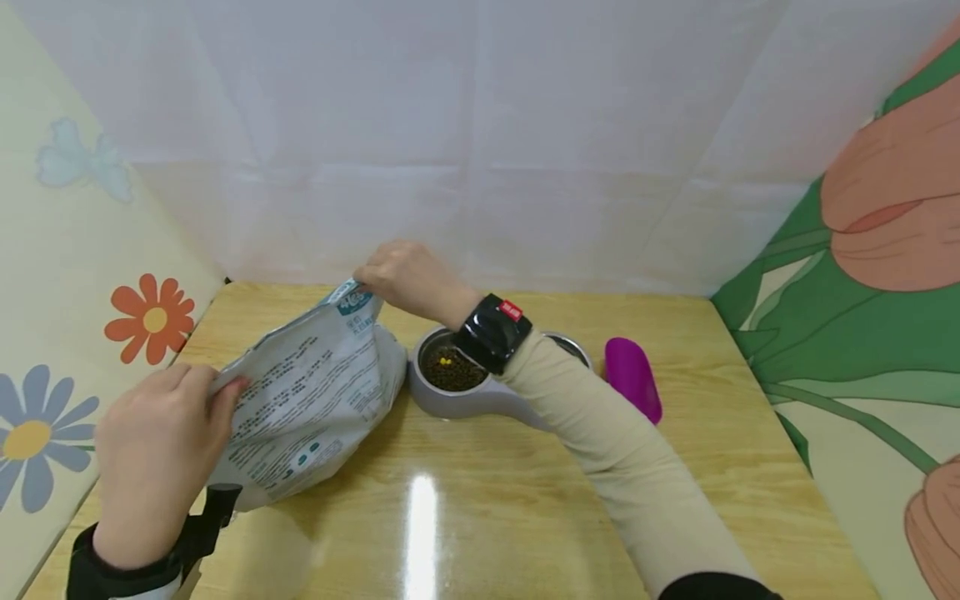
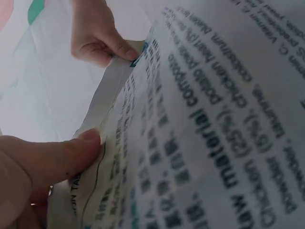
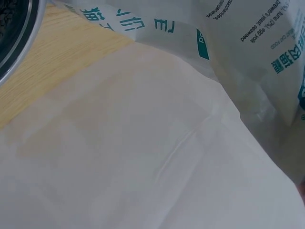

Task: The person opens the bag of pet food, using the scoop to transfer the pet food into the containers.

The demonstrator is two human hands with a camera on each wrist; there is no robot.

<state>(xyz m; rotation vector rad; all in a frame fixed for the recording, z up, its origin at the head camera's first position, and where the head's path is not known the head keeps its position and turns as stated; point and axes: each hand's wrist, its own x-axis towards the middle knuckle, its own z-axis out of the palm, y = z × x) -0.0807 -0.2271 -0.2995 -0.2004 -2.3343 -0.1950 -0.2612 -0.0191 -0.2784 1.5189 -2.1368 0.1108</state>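
Pinching the white printed pet-food bag (image 1: pixel 315 400) at both top corners, I have my left hand (image 1: pixel 153 454) on its near edge and my right hand (image 1: pixel 405 279) on its far edge, just left of the grey kibble-filled double bowl (image 1: pixel 457 383).

We see a matt, crinkled printed bag (image 1: pixel 315 400), plastic or coated paper by its look. The table (image 1: pixel 480 508) shows pale wood grain under a glossy finish. The feeder (image 1: pixel 480 398) looks like smooth grey plastic holding shiny metal bowls (image 1: pixel 450 367). The magenta scoop (image 1: pixel 633 377) seems smooth plastic.
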